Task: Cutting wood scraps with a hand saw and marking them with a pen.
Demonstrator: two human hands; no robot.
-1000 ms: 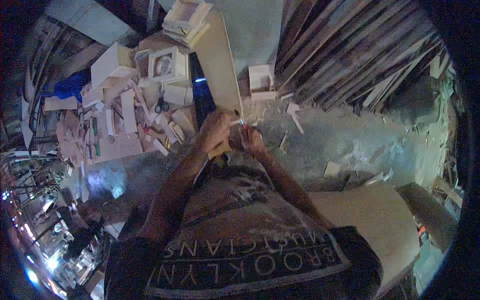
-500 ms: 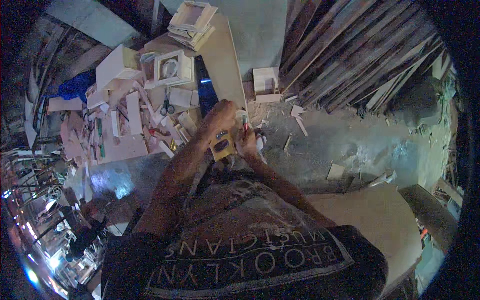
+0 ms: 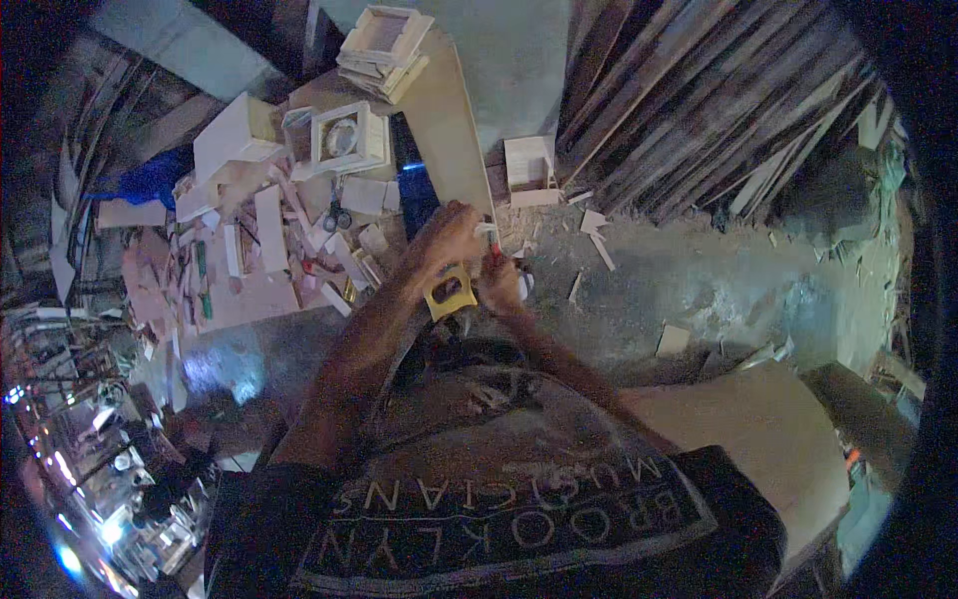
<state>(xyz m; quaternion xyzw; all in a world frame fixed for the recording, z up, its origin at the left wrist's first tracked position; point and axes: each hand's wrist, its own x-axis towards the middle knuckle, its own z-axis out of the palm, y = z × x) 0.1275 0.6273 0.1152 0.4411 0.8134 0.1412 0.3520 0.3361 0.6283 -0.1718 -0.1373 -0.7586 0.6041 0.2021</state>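
My left hand is closed at the end of the long pale board, its fingers curled; what they hold is hidden. Close beside it, my right hand is wrapped round a small red tool, its kind too blurred to tell. A whitish piece shows between the hands. Under my left forearm lies a yellow handle with an oval hole, like a handsaw's. In line with it, beyond the arm, runs a dark blue strip, perhaps its blade; my arm hides where they would meet. The pale board stretches away from my hands.
Left, a low work surface carries wood offcuts, scissors, a wooden box and a square frame with a round opening. Stacked frames stand farther back. A small box and long planks lie right.
My right hand and the red tool have shifted slightly right and down. The yellow handle shows a little more to the right; the left hand stays nearly in place.
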